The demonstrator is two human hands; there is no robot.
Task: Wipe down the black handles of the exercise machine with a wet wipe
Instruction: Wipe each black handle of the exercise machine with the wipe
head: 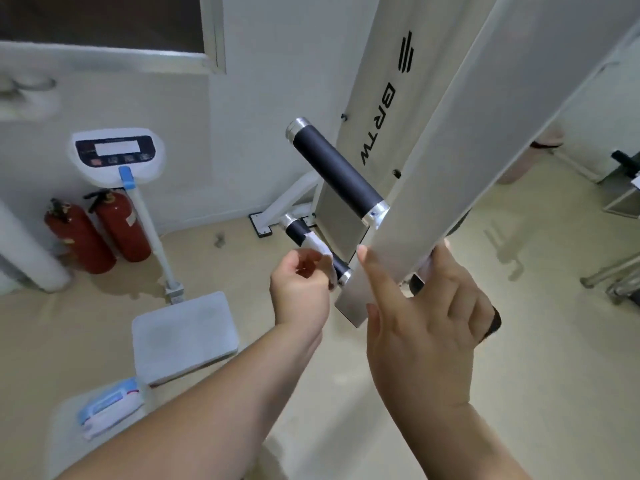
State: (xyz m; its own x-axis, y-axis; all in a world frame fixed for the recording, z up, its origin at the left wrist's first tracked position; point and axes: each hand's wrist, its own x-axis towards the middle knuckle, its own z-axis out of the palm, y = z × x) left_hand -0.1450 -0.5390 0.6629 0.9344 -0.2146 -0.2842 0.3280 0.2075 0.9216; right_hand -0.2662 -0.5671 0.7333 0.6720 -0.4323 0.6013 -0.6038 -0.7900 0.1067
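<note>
Fingers of left hand (299,289) curled, pinching white wet wipe (320,249) on lower black handle (297,233) | right hand (427,317) gripping silver metal bar (450,174)

A white weighing scale (183,336) stands near the white wall (270,98). Its display head (119,155) tops a leaning white pole (152,237), with a blue collar (126,179) just under the head. Its pale platform lies on the beige floor (519,375). Two red fire extinguishers (81,240) (121,226) stand side by side just left of the pole, at the foot of the wall. A dark window (104,19) sits at the upper left.
</note>
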